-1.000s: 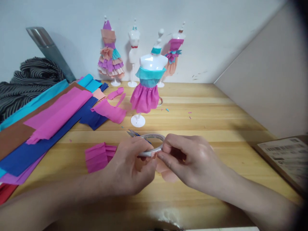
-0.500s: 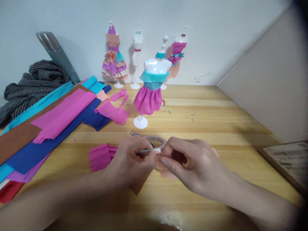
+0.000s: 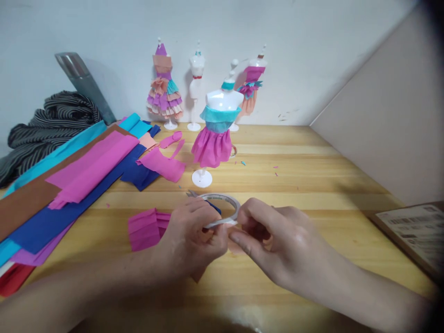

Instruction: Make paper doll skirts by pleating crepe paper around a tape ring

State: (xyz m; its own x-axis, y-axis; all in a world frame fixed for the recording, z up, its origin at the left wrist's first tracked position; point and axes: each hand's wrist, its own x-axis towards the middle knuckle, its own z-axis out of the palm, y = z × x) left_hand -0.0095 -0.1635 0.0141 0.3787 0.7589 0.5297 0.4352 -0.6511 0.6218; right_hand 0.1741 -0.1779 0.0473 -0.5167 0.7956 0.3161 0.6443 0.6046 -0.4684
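Note:
A roll of tape (image 3: 233, 206) with a white rim and printed inner core is pinched at its near left side by my left hand (image 3: 196, 231). My right hand (image 3: 274, 236) has thumb and forefinger pressed together at the roll's right edge, where a short white strip of tape shows between the two hands. Its other fingers are curled. Below the hands lies peach crepe paper (image 3: 236, 245), mostly covered. Scissors (image 3: 191, 193) poke out behind my left hand. Folded magenta crepe paper (image 3: 147, 229) rests left of that hand.
A small mannequin (image 3: 222, 118) in a teal top and magenta skirt stands just beyond the hands. Several dressed mannequins (image 3: 164, 88) line the wall. Coloured paper sheets (image 3: 93, 162) and striped cloth (image 3: 65, 113) cover the left. A cardboard box (image 3: 412, 231) sits at right.
The tape roll has tipped so that more of its ring shows, and the white strip by the fingers sits slightly lower. Both hands stay nearly in place; the view has shifted slightly.

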